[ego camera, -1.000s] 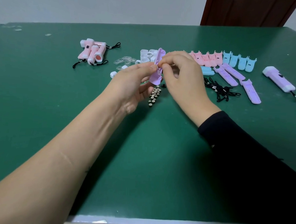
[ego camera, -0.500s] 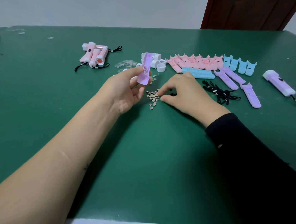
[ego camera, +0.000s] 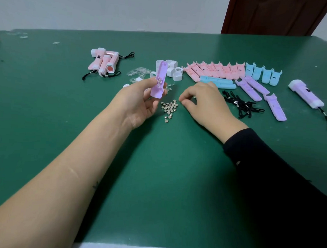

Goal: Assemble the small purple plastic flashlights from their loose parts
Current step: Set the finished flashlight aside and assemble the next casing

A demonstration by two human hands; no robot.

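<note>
Head view: left hand (ego camera: pixel 139 102) grips the purple shell (ego camera: pixel 159 81) upright just behind the battery pile (ego camera: pixel 169 109), likely for loading, while right hand (ego camera: pixel 202 103) curls at the pile's right edge, whether holding anything I cannot tell.

Right hand (ego camera: pixel 202 104) fingers curl under; can't tell if they pinch one of the coin cells (ego camera: pixel 168 108). Purple shell (ego camera: pixel 159 81) internals too small to tell.

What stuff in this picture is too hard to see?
Head view: whether the right hand pinches a battery; its curled fingers hide the tips.
Head view: the metal bits inside the shell that the left hand holds; too small and blurred.
Head view: how many clear lenses there are; they overlap and blur together.
</note>
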